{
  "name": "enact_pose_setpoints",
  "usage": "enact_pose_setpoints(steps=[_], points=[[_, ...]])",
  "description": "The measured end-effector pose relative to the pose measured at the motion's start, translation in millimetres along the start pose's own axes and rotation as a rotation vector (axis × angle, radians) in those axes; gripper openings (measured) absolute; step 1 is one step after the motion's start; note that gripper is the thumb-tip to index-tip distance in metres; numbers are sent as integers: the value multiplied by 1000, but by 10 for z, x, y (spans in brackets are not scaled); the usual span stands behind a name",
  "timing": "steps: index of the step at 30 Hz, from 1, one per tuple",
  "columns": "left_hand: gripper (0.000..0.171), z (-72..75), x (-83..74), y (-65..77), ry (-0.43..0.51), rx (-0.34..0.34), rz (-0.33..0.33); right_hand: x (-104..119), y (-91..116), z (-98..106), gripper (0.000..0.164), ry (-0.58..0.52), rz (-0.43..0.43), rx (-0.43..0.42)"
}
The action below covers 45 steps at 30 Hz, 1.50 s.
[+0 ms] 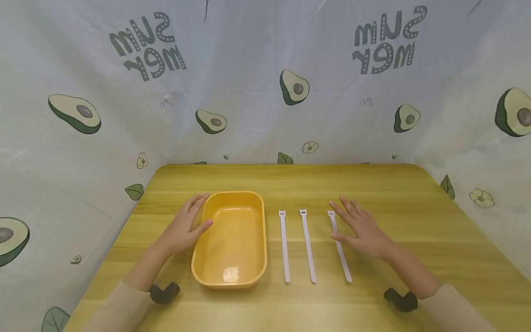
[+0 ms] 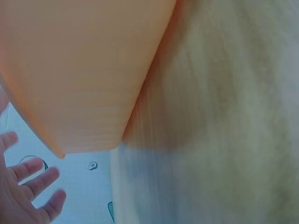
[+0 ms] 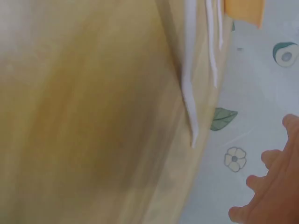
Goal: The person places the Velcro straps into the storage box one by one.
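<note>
A yellow plastic tray (image 1: 230,240) with rounded corners lies on the table. My left hand (image 1: 182,228) is at its left side, fingers spread and relaxed, thumb over the rim; whether it touches the rim I cannot tell. To the tray's right lie three white cable ties (image 1: 285,246), side by side and lengthwise. My right hand (image 1: 362,233) hovers at the rightmost cable tie (image 1: 341,251), fingers spread, holding nothing. In the left wrist view the tray's outer wall (image 2: 88,79) is close. The right wrist view shows the nearest cable tie (image 3: 188,70) apart from the fingers.
The wood-patterned table (image 1: 290,180) ends at a pale curtain (image 1: 249,55) printed with avocados, which hangs behind and at both sides. A black wrist strap piece (image 1: 164,293) sits by the left wrist and another black piece (image 1: 400,300) by the right one.
</note>
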<state>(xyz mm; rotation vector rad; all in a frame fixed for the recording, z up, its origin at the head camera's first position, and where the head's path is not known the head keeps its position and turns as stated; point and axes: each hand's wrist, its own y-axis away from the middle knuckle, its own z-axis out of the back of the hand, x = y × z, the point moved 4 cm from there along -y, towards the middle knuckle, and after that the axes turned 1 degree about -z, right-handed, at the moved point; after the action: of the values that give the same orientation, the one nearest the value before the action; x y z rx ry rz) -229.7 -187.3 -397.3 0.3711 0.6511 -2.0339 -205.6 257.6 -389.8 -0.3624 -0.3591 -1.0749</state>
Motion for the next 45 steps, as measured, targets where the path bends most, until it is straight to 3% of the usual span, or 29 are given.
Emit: enact_pose_setpoints(steps=[6,12,19,23,27,31,36,41,45], points=[[46,8,81,62,143,-98,60,-57,16,-50,68,-57,-41,-16],[39,-33,155,116,221,-90,124,-112,46,-116,64,-139,-69,-23],[29,-65,211,139,446,-92,224,-127,66,-146,61,-175,-104,-25],[30,-80,205,127,576,-85,234,-127,73,-140,62,-182,-142,-45],[32,-113,212,124,670,-74,239,-133,74,-128,57,-148,-189,-121],[33,-123,225,145,690,-82,250,-124,64,-144,46,-154,-251,-174],[34,-126,229,160,700,-79,261,-123,59,-203,30,-188,-344,-173],[34,-136,238,151,710,-76,275,-145,43,-219,29,-212,-473,-151],[34,-159,258,146,718,-75,275,-122,20,-229,31,-228,-526,-147]])
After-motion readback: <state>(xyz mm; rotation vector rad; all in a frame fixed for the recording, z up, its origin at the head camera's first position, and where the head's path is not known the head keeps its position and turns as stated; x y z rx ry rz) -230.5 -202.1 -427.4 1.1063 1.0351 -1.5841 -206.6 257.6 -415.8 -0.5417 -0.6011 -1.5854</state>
